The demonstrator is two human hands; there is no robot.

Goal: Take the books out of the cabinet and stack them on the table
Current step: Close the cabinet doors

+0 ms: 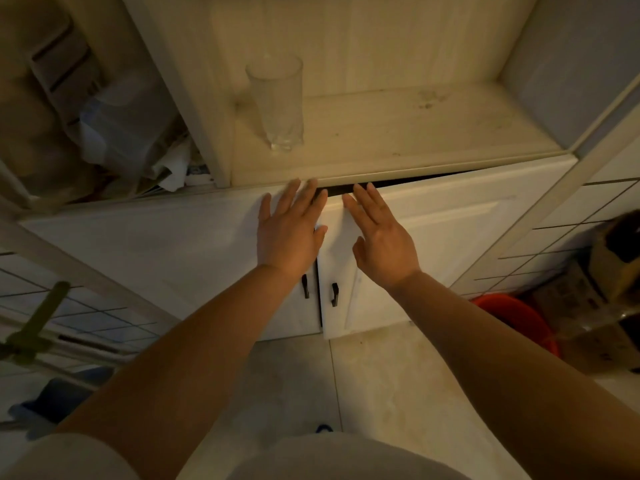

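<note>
At the cabinet, both hands, left hand and right hand, rest with straight fingers on its barely ajar doors.

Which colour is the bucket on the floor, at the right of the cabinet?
The bucket is orange-red; the head view shows it, partly hidden, low on the right.

White cabinet doors, black handles, orange bucket

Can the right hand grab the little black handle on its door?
Probably yes. The right hand lies flat on the right door, and its handle sits just below the wrist, uncovered.
</note>
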